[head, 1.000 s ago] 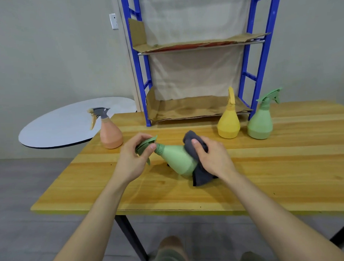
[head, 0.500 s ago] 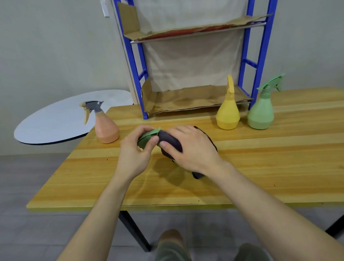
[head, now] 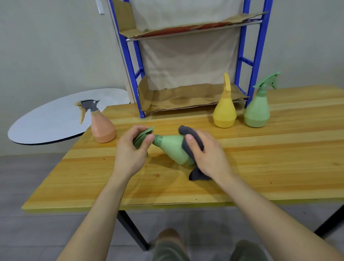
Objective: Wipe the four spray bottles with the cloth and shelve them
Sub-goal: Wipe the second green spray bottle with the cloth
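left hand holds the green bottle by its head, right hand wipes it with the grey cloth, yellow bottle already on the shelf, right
No: the head view shows the yellow bottle standing on the table, in front of the shelf. The left hand holds the green bottle by its head; the right hand wipes it with the grey cloth.

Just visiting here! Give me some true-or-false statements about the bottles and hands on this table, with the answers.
1. The left hand grips the trigger head of the tilted green bottle. True.
2. The right hand holds a white cloth against it. False: the cloth is dark grey.
3. The yellow bottle stands upright on the table. True.
4. The orange bottle sits on the blue rack. False: it stands on the table, left of the blue rack.
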`<state>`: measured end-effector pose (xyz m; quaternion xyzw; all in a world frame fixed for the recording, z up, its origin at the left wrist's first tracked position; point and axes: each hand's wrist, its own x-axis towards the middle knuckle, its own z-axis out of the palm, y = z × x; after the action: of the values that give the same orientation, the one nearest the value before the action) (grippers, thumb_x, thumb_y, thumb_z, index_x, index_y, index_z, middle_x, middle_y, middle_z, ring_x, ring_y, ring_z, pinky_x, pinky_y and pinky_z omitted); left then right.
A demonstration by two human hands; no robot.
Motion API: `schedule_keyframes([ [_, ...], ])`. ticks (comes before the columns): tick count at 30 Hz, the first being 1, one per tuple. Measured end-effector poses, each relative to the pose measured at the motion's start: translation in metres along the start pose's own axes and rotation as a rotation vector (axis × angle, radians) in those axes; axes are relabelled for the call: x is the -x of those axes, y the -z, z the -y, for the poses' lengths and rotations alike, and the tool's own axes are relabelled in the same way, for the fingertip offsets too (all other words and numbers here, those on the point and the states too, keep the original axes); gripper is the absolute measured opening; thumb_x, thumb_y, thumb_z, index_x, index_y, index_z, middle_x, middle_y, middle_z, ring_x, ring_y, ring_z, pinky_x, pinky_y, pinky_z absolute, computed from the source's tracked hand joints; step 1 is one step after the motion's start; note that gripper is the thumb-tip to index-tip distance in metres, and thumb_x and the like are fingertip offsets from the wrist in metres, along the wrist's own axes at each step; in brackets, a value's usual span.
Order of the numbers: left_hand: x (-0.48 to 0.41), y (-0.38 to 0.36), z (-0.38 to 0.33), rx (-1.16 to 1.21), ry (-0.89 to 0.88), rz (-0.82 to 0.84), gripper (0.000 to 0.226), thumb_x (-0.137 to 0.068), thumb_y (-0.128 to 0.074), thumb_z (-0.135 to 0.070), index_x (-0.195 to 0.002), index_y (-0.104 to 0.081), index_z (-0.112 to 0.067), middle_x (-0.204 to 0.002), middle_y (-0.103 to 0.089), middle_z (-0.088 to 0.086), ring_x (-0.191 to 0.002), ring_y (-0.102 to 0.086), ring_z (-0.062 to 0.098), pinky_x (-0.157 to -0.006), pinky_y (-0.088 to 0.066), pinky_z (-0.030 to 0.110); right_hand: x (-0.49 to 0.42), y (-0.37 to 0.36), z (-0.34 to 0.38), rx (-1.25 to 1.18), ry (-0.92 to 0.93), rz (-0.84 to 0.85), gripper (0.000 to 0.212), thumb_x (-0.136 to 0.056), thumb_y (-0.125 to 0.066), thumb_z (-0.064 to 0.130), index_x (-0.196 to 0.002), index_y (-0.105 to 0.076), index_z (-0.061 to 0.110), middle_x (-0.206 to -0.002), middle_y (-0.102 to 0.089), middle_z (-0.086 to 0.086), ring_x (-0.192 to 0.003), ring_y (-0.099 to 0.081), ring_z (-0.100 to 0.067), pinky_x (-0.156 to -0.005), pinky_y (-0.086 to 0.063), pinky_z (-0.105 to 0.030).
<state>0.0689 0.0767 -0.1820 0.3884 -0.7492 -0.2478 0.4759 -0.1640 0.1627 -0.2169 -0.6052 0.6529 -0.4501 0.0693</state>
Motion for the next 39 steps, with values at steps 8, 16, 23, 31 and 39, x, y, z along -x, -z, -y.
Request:
schedule_keyframes([
  [8,-0.012,-0.007,-0.017,-0.075,0.114,-0.052,0.021,-0.096,-0.076,-0.037,-0.113,-0.079,-0.026,-0.098,-0.081,-0.006,-0.090,-0.079,0.020,-0.089,-0.064,0.043,-0.013,0.002,0.035,0.183,0.150,-0.030,0.045,-0.110,-0.047,0.054,-0.147,-0.059,0.032,-0.144,-0.064,0.004,-0.135,-0.055,-0.020,-0.113,-0.045,-0.048],
  [16,-0.024,0.001,-0.018,-0.121,0.204,-0.090,0.024,-0.097,-0.076,-0.036,-0.116,-0.082,-0.024,-0.096,-0.082,-0.003,-0.088,-0.079,0.023,-0.089,-0.064,0.046,0.002,0.008,-0.017,0.043,-0.084,0.096,0.052,-0.103,-0.067,0.047,-0.153,-0.058,0.033,-0.146,-0.061,0.005,-0.133,-0.059,-0.019,-0.109,-0.044,-0.027],
  [23,-0.035,0.010,-0.036,-0.311,0.125,0.003,0.028,-0.102,-0.070,-0.036,-0.127,-0.059,-0.042,-0.093,-0.077,0.002,-0.081,-0.077,0.027,-0.075,-0.063,0.046,-0.002,0.016,-0.004,0.134,-0.263,0.074,0.055,-0.107,-0.054,0.053,-0.153,-0.048,0.023,-0.141,-0.066,-0.003,-0.132,-0.061,-0.029,-0.106,-0.048,-0.042],
  [31,-0.064,0.003,-0.085,-0.193,0.115,0.382,0.031,-0.102,-0.064,-0.049,-0.120,-0.077,-0.027,-0.139,-0.062,-0.005,-0.096,-0.073,0.023,-0.091,-0.062,0.045,0.011,0.032,-0.020,0.220,-0.161,0.086,0.043,-0.110,-0.057,0.033,-0.151,-0.057,0.022,-0.144,-0.064,0.000,-0.129,-0.061,-0.024,-0.106,-0.049,-0.034],
  [39,-0.074,0.011,-0.076,-0.441,-0.081,0.524,0.052,-0.100,-0.073,-0.010,-0.147,-0.061,-0.028,-0.135,-0.061,-0.006,-0.108,-0.066,0.014,-0.096,-0.056,0.030,0.021,0.048,-0.031,0.111,-0.182,-0.069,0.042,-0.111,-0.054,0.036,-0.152,-0.054,0.033,-0.138,-0.069,0.005,-0.124,-0.065,-0.021,-0.103,-0.055,-0.039],
])
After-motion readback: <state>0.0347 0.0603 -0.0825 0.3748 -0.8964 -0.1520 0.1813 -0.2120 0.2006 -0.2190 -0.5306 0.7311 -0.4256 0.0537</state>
